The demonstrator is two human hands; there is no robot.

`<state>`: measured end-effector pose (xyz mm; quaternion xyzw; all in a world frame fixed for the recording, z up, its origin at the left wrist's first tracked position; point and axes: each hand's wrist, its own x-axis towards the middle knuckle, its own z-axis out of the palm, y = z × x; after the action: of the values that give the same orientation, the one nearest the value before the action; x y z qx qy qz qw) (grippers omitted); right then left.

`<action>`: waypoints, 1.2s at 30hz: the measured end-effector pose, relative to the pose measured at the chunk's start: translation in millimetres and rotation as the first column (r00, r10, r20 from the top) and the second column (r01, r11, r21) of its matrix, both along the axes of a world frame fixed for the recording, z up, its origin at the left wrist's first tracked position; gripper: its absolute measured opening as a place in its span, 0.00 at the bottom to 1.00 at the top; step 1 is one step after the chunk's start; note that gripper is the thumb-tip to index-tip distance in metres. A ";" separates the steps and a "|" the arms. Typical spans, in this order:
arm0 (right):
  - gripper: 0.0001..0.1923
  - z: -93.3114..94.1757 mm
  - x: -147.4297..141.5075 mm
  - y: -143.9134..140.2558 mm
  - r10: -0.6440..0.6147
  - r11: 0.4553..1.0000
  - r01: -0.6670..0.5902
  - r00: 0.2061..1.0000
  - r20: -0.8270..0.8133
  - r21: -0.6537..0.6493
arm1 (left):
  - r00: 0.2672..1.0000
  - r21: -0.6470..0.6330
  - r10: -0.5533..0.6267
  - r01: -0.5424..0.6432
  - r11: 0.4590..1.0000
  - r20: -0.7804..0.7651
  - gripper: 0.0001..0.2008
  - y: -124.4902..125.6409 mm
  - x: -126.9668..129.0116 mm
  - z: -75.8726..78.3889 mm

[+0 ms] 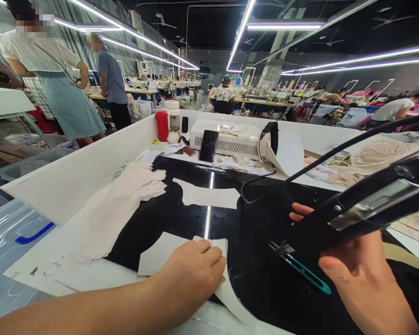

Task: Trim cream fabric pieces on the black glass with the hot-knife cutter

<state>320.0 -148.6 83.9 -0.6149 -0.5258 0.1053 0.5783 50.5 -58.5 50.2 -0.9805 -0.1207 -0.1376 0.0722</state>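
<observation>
My left hand (197, 270) is closed, its fingertips pressed together on a white cut piece (160, 253) at the near side of the black work surface (258, 260). Part of that piece is hidden under the hand. My right hand (363, 270) is wrapped around a black handheld tool (321, 232) with a shiny metal strip, held tilted above the surface; its exact kind is unclear. Teal-handled thread snips (305, 272) lie just below the tool. Farther off, a pale cut fabric piece (209, 194) lies flat, and a stack of pale fabric pieces (120, 204) rests at left.
A black cable (328, 151) arcs across the right side. Along the back stand a phone (208, 145), a white vented box (230, 139), a red cup (161, 125) and a white lamp-like cone (289, 151). White walls (91, 172) border the table. Two people stand at left.
</observation>
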 end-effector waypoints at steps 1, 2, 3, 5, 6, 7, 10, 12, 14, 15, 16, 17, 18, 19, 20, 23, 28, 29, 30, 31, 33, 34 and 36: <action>0.35 6.7 -7.5 7.9 0.029 0.998 -0.024 0.996 -0.082 0.061 | 1.000 0.013 -0.001 0.001 1.000 0.010 0.07 2.1 1.0 0.7; 0.34 12.2 -14.6 15.1 0.049 0.994 -0.031 0.986 -0.162 0.109 | 1.000 0.022 -0.013 0.012 1.000 0.019 0.07 4.5 1.8 1.4; 0.32 16.4 -21.0 21.2 0.057 0.988 -0.021 0.970 -0.236 0.150 | 0.999 0.024 -0.030 0.030 0.999 0.026 0.08 7.0 2.4 1.9; 0.31 21.8 -31.4 30.9 0.070 0.977 -0.003 0.949 -0.306 0.212 | 0.997 0.013 -0.066 0.066 0.998 0.029 0.09 10.9 3.6 1.7; 0.32 23.6 -35.4 34.5 0.091 0.972 -0.016 0.945 -0.314 0.235 | 0.996 0.012 -0.080 0.079 0.997 0.038 0.09 12.0 4.3 0.7; 0.34 25.0 -39.0 37.4 0.123 0.966 -0.042 0.943 -0.308 0.256 | 0.995 0.016 -0.087 0.087 0.996 0.055 0.10 12.5 5.2 -1.1; 0.38 27.7 -49.2 44.4 0.214 0.943 -0.122 0.935 -0.283 0.310 | 0.990 0.036 -0.082 0.078 0.996 0.111 0.11 11.2 8.4 -9.7; 0.35 27.7 -56.7 49.7 0.257 0.931 -0.153 0.920 -0.295 0.332 | 0.985 0.051 -0.077 0.070 0.996 0.153 0.11 9.7 10.3 -16.6; 0.28 25.7 -64.2 56.9 0.301 0.917 -0.176 0.894 -0.333 0.357 | 0.975 0.068 -0.074 0.062 0.996 0.208 0.11 8.5 11.7 -22.5; 0.26 24.1 -67.6 61.2 0.318 0.911 -0.180 0.880 -0.354 0.371 | 0.969 0.078 -0.073 0.056 0.995 0.237 0.11 8.1 12.1 -24.7; 0.23 22.1 -70.5 65.7 0.328 0.904 -0.175 0.870 -0.369 0.391 | 0.964 0.090 -0.070 0.048 0.995 0.258 0.11 7.7 12.4 -26.5; 0.22 20.0 -72.7 70.4 0.331 0.896 -0.162 0.864 -0.379 0.413 | 0.960 0.105 -0.070 0.043 0.994 0.272 0.10 7.2 12.6 -27.7; 0.21 17.9 -74.4 74.9 0.330 0.888 -0.146 0.862 -0.384 0.436 | 0.957 0.122 -0.070 0.037 0.992 0.280 0.10 6.6 12.7 -28.6; 0.21 15.9 -75.5 79.1 0.329 0.881 -0.132 0.861 -0.388 0.455 | 0.957 0.138 -0.068 0.030 0.990 0.281 0.09 6.0 12.8 -29.2; 0.22 14.0 -76.1 82.9 0.330 0.874 -0.122 0.859 -0.391 0.470 | 0.958 0.149 -0.067 0.025 0.988 0.281 0.09 5.4 12.8 -29.8; 0.22 9.8 -77.5 90.8 0.336 0.867 -0.112 0.852 -0.402 0.486 | 0.956 0.152 -0.059 0.015 0.988 0.289 0.09 3.6 13.0 -31.5; 0.22 8.0 -83.0 95.7 0.386 0.855 -0.144 0.817 -0.427 0.498 | 0.952 0.151 -0.060 0.015 0.988 0.300 0.10 2.7 13.0 -30.1; 0.22 8.5 -84.3 96.0 0.398 0.853 -0.151 0.808 -0.434 0.500 | 0.951 0.156 -0.063 0.015 0.988 0.302 0.10 2.8 12.8 -28.9; 0.22 9.2 -85.4 96.0 0.407 0.851 -0.158 0.800 -0.441 0.500 | 0.951 0.159 -0.063 0.015 0.987 0.302 0.10 2.9 12.5 -27.6; 0.22 10.1 -86.2 95.9 0.412 0.851 -0.161 0.793 -0.448 0.500 | 0.952 0.161 -0.063 0.015 0.987 0.300 0.10 2.9 12.2 -26.4; 0.22 12.0 -87.3 95.3 0.412 0.853 -0.157 0.788 -0.457 0.497 | 0.953 0.162 -0.064 0.016 0.987 0.296 0.10 2.8 11.6 -24.4; 0.22 12.8 -87.6 94.8 0.411 0.854 -0.155 0.786 -0.461 0.497 | 0.952 0.164 -0.066 0.017 0.986 0.298 0.10 2.6 11.4 -23.9; 0.22 13.7 -87.8 93.6 0.412 0.855 -0.152 0.780 -0.471 0.496 | 0.954 0.164 -0.070 0.022 0.986 0.292 0.10 2.2 11.0 -23.5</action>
<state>232.2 -54.9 97.7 -0.3241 -0.4298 0.2500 0.8048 61.5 -56.3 26.7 -0.9423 -0.0961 -0.2941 0.1280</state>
